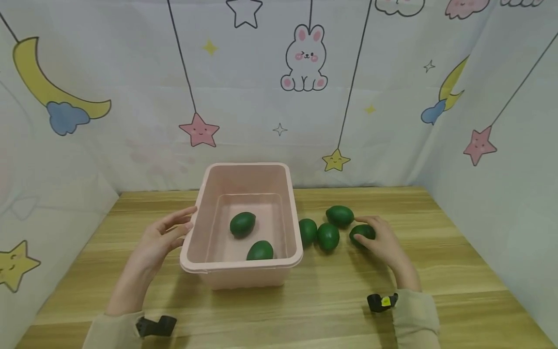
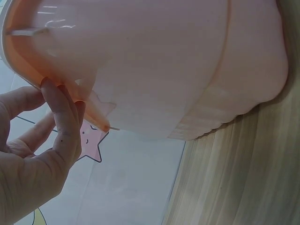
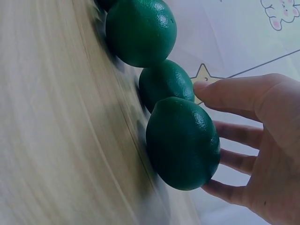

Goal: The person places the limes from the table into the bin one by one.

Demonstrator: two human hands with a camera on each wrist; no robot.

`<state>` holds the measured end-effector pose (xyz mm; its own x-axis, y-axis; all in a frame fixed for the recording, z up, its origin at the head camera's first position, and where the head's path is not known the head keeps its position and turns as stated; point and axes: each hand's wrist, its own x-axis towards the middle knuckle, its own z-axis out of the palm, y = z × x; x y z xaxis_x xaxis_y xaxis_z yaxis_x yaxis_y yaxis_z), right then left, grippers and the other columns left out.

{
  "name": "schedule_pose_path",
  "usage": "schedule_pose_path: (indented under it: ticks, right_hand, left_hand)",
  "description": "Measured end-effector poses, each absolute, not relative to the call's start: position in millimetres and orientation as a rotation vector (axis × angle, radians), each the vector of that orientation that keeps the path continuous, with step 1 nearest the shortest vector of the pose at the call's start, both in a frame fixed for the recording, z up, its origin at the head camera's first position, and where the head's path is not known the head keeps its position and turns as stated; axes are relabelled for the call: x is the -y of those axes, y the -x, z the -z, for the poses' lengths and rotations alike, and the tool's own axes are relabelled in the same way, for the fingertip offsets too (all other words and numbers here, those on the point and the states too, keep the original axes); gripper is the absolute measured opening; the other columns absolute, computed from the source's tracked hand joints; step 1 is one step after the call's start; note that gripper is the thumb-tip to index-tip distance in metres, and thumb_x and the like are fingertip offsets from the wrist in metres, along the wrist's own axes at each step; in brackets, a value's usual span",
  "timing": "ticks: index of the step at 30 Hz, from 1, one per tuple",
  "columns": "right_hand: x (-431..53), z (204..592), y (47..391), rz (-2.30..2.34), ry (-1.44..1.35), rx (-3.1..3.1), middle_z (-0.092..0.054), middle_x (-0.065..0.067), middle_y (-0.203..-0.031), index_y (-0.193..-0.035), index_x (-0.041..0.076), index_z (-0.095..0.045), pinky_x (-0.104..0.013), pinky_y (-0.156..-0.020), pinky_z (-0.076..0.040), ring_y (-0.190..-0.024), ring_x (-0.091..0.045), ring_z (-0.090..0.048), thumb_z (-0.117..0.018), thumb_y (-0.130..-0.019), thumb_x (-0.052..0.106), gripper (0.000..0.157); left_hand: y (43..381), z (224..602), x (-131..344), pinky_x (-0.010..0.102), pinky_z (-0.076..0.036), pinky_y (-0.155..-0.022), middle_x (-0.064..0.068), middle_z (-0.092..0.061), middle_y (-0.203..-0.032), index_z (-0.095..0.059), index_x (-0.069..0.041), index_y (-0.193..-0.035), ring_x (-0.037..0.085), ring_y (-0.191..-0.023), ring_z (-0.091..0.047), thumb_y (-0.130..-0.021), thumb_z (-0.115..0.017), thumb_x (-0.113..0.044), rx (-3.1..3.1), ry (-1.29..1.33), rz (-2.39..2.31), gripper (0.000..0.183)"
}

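My left hand (image 1: 161,237) holds the left rim of a pale pink plastic bin (image 1: 241,266), its fingertips at the lip. Inside the bin lie two dark green limes, one lime (image 1: 242,224) near the middle and another lime (image 1: 260,250) at the near wall. Right of the bin, my right hand (image 1: 383,242) reaches round a lime (image 3: 183,145) with thumb and fingers. Behind that lime, in the right wrist view, the fingertips are hidden; the thumb tip lies close to its upper edge.
Three more limes sit between the bin and my right hand: one lime (image 1: 307,232) against the bin's right side, a second lime (image 1: 328,237) beside it, a third lime (image 1: 340,216) farther back. A printed cloth (image 1: 244,97) hangs behind the wooden table (image 1: 331,310).
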<state>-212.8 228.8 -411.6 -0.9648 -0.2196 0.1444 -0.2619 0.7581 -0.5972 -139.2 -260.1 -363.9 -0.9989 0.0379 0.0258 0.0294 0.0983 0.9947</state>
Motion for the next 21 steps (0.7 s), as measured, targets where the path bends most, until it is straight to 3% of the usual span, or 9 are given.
schedule_pose_path:
  ticks: [21]
  right_hand:
    - [-231.1,420.1,216.9,-0.918,-0.376,2.946,-0.044,-0.025,-0.138,-0.137,0.004,-0.050,-0.067,-0.102,-0.035,-0.128,-0.049,-0.035,-0.069,-0.088,0.015,0.053]
  left_hand:
    - [139.1,363.4,260.3,0.017,-0.055,-0.082,-0.009,-0.052,-0.115,-0.048,-0.012,-0.141,-0.002,-0.099,-0.059,-0.094,-0.062,-0.026,-2.368,-0.051,-2.058,0.051]
